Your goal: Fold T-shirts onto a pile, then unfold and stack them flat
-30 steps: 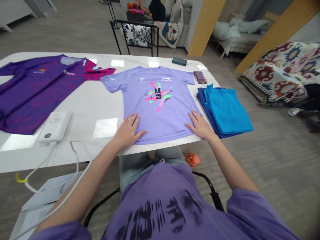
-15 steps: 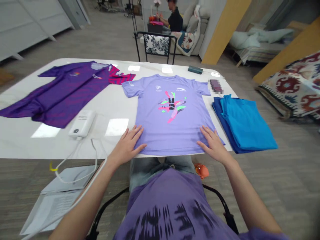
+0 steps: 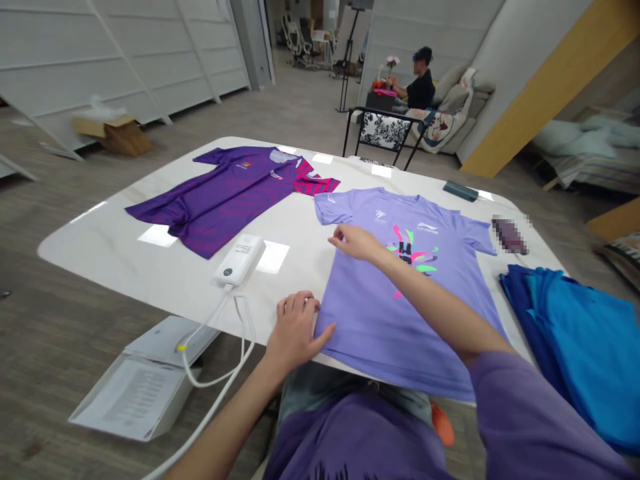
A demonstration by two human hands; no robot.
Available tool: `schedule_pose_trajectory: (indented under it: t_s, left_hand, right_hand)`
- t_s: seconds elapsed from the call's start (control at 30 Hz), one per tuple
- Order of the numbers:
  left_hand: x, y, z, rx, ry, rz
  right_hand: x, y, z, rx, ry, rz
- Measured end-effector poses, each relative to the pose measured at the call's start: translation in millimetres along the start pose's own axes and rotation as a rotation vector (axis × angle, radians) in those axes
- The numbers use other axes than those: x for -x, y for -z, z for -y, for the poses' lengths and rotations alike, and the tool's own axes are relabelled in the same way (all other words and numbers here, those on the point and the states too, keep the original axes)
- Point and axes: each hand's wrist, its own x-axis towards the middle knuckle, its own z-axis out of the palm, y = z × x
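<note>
Shirt (image 3: 395, 327) (lavender) & purple shirt (image 3: 235, 203) unfolded; blue pile (image 3: 590, 347) looks folded, so prob. partway; L hand (image 3: 295, 330) at 1st's near corner, fingers slightly spread; R hand (image 3: 356, 243) curled, can't tell if pinching.

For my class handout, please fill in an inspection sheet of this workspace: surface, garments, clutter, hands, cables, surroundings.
Surface: white table, glossy, with bright reflections.
Garments: lavender T-shirt spread front up; purple shirt lying spread, partly rumpled; blue cloth stacked at the right.
Clutter: white device, dark green case, pixelated item.
Hands: left hand spread at the lavender T-shirt's near left corner; right hand over its left side, fingers curled, contact unclear.
Cables: white cord runs from the white device over the table's near edge.
Surroundings: chair across the table; seated person beyond; cardboard box on the floor.
</note>
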Motion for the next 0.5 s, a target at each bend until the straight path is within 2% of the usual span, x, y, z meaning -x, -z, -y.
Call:
schedule_pose_trajectory:
  t_s: [0.07,0.13,0.23,0.33,0.5]
  left_hand:
    - [0,1.6,0,0.004,0.039,-0.024]
    - [-1,2.1,1,0.017,0.066,-0.017]
    - [-2,1.3,3,0.052,0.075,0.037]
    - [-3,0.5,1,0.074,0.069,0.089]
    - [4,-1.9,-15,0.010,0.101,0.094]
  right_hand:
    - [-74,-2,7,0.023,-0.086,-0.038]
    - [-133,-5,10,0.042,-0.183,-0.083]
    - [-191,-13,7,0.051,-0.304,-0.087]
    - [-219,-25,-2,0.050,-0.333,-0.051]
    - [-232,-32,-17,0.017,-0.242,-0.065]
